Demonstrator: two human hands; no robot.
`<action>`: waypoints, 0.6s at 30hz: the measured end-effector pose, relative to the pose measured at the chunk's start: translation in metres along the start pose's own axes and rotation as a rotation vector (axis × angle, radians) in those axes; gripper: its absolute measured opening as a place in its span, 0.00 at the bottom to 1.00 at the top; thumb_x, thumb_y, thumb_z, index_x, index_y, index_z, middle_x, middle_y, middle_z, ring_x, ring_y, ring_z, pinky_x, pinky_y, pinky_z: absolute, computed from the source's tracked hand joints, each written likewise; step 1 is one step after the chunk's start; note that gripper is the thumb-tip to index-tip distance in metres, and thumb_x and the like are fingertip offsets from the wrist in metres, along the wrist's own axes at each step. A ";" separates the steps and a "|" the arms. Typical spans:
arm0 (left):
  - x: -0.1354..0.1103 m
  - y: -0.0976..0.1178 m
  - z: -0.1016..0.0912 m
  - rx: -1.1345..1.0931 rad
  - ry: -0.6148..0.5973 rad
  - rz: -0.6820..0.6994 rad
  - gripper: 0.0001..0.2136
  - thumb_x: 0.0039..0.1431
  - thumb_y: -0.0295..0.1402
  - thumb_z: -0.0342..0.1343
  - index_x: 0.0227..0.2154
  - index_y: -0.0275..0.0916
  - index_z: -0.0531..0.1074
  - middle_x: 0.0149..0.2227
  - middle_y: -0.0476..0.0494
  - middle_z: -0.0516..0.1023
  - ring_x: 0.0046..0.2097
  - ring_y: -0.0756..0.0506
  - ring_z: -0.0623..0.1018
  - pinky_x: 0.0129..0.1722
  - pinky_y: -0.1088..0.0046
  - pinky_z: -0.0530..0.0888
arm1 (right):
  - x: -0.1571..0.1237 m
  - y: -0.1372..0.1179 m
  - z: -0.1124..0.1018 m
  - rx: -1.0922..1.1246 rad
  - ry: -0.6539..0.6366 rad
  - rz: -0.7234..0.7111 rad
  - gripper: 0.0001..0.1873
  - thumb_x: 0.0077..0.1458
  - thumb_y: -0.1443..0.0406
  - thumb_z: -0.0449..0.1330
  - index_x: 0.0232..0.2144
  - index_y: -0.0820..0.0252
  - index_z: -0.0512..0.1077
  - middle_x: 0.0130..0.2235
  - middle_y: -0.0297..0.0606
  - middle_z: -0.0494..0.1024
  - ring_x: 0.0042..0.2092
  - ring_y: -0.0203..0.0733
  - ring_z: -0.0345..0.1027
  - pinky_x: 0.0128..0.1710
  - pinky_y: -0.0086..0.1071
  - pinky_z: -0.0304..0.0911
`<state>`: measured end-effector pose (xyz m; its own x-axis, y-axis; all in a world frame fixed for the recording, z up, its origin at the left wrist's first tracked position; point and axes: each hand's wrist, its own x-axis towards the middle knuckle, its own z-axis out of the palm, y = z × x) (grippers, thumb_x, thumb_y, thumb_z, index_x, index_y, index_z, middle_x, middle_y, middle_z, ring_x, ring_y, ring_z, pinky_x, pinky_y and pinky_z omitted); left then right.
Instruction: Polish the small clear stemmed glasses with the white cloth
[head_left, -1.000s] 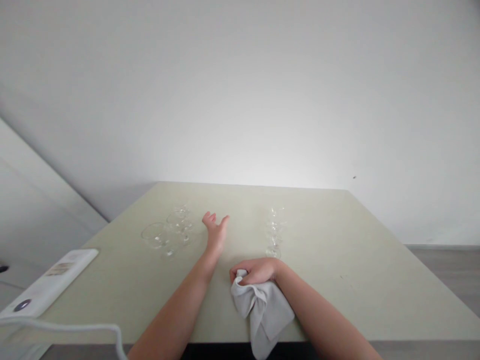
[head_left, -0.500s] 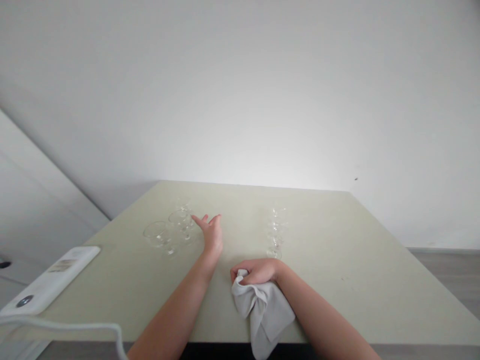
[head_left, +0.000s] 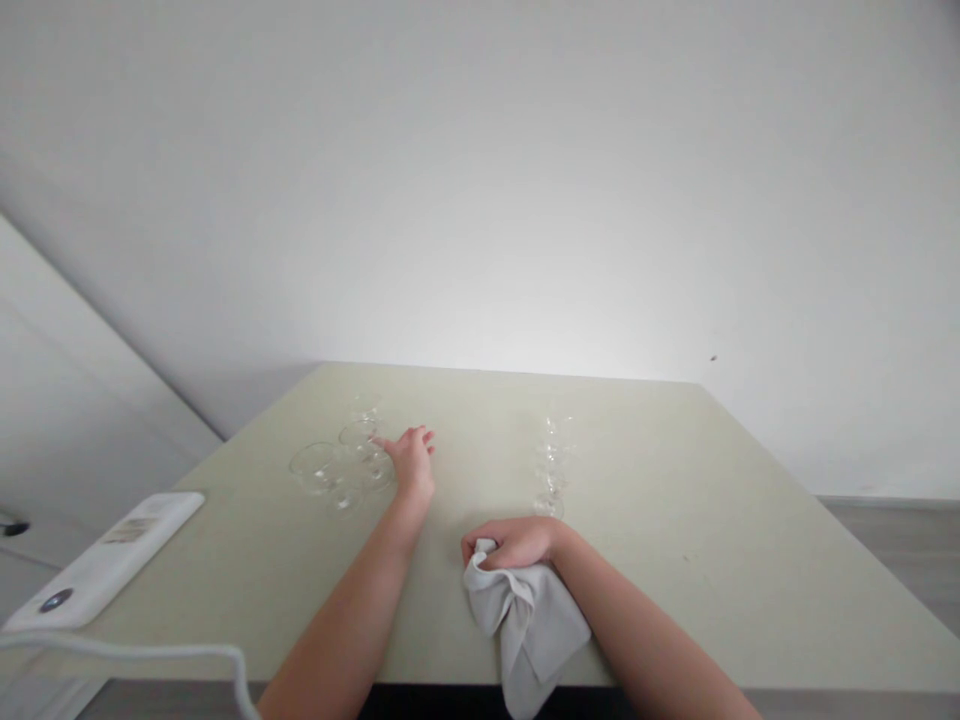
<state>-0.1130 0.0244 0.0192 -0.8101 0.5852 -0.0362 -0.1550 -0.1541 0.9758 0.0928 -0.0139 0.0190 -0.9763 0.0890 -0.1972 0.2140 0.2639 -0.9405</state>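
Observation:
My left hand [head_left: 411,458] is beside a group of clear stemmed glasses [head_left: 315,468] on the left half of the table. Its fingers are apart, and the thumb reaches toward the rim of the nearest glass [head_left: 360,438]; whether it touches the glass I cannot tell. My right hand [head_left: 514,542] is closed around a light grey cloth [head_left: 536,615], which hangs down past the table's front edge. Just beyond that hand, several clear glasses [head_left: 551,480] form a line running away from me. Their outlines are faint and overlap.
A white power strip-like box [head_left: 112,560] with a label and a round dark spot lies along the table's left edge. Near the front left corner runs a white cable [head_left: 150,652]. The pale table [head_left: 675,560] meets a white wall [head_left: 480,200] at its far side.
My left hand has moved slightly left toward the glasses, and its fingers have turned over a little. My right hand and the cloth have stayed in place.

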 end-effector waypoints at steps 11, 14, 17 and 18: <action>0.011 -0.002 0.003 -0.097 -0.012 -0.076 0.20 0.50 0.31 0.57 0.47 0.37 0.60 0.32 0.49 0.75 0.24 0.55 0.73 0.23 0.81 0.67 | 0.005 0.001 0.011 0.460 0.182 0.035 0.10 0.57 0.64 0.53 0.34 0.65 0.72 0.32 0.38 0.72 0.32 0.37 0.66 0.36 0.30 0.62; 0.001 -0.001 0.006 -0.032 -0.137 -0.018 0.13 0.51 0.37 0.55 0.37 0.36 0.65 0.26 0.50 0.74 0.21 0.54 0.70 0.22 0.80 0.66 | 0.007 -0.002 0.009 0.398 0.377 -0.064 0.16 0.59 0.60 0.51 0.34 0.64 0.74 0.34 0.40 0.74 0.36 0.39 0.67 0.40 0.32 0.62; -0.005 0.000 0.008 0.018 -0.164 0.055 0.11 0.50 0.39 0.55 0.32 0.36 0.67 0.20 0.55 0.68 0.20 0.54 0.66 0.21 0.80 0.63 | 0.011 0.002 0.006 0.435 0.579 -0.095 0.18 0.58 0.55 0.53 0.34 0.63 0.74 0.34 0.39 0.73 0.37 0.40 0.67 0.40 0.33 0.61; -0.006 0.000 0.009 0.024 -0.154 0.070 0.11 0.50 0.39 0.56 0.32 0.37 0.67 0.18 0.57 0.66 0.19 0.54 0.65 0.20 0.81 0.62 | 0.012 0.005 0.005 0.497 0.632 -0.079 0.18 0.56 0.53 0.55 0.35 0.63 0.73 0.33 0.39 0.73 0.36 0.40 0.67 0.39 0.33 0.62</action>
<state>-0.1031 0.0280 0.0212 -0.7216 0.6894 0.0636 -0.0866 -0.1810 0.9797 0.0816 -0.0165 0.0104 -0.7537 0.6534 -0.0711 -0.0392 -0.1526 -0.9875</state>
